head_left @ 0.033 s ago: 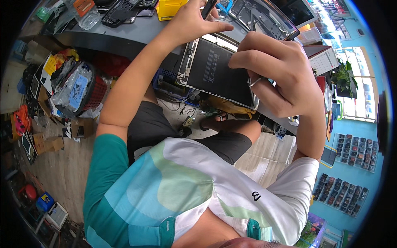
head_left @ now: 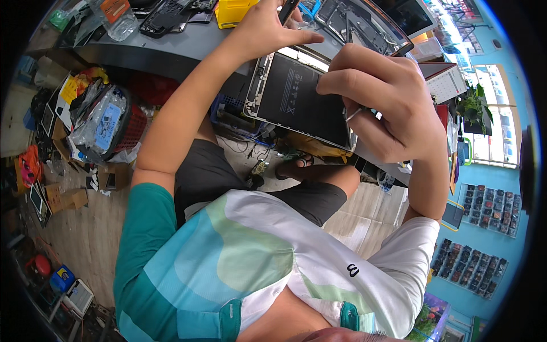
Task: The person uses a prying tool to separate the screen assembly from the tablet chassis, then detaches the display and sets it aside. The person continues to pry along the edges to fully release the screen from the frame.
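An opened tablet (head_left: 312, 107) with black battery cells and a bare metal rim lies between my hands, its near edge at the desk's front edge. My left hand (head_left: 265, 29) is beyond its far left corner. That hand's fingers close round a dark slim bar-shaped object (head_left: 288, 10), mostly hidden, while the thumb stretches out to the right. Over the tablet's right side, my right hand (head_left: 387, 100) curls with its fingertips drawn together. A thin pale strip (head_left: 354, 113) shows at its fingers; its kind and far end cannot be made out.
Another opened device (head_left: 364, 25) lies behind on the desk (head_left: 165, 52). A yellow holder (head_left: 232, 12), a clear bottle (head_left: 118, 21) and dark phone parts (head_left: 165, 17) stand or lie to the left. Below left is a red basket (head_left: 134, 128) with plastic bags.
My right hand has shifted very slightly to the right, and the pale strip at its fingers sits at a slightly different angle. My left hand holds almost the same pose.
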`<state>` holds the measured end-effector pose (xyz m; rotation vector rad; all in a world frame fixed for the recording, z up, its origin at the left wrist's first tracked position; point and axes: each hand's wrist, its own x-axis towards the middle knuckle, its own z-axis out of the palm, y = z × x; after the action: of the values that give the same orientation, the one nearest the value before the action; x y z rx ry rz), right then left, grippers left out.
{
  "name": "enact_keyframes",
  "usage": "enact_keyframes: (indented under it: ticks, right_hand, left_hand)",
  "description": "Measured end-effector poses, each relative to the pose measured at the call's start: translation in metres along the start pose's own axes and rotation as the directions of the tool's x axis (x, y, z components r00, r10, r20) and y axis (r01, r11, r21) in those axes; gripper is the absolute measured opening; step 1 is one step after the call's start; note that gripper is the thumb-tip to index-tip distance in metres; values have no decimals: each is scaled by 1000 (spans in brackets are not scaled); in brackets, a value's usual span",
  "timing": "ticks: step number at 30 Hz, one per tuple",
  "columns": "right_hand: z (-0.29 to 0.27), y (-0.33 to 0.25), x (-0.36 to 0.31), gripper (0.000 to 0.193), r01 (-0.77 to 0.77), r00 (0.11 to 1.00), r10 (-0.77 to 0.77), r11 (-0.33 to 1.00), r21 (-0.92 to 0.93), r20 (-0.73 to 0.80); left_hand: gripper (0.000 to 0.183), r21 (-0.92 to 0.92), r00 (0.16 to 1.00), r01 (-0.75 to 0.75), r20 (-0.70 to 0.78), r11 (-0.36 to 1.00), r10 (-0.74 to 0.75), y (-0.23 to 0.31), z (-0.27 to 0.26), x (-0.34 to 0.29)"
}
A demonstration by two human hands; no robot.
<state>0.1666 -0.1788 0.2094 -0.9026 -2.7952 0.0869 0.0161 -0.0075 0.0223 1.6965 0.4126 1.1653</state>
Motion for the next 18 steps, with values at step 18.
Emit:
enact_keyframes:
  ticks: [18]
  right_hand:
    - [-3, -2, -8, 45, -77, 991, 73, 997, -28, -115]
  left_hand:
    - [105, 454, 893, -420, 53, 786, 447, 64, 0, 49]
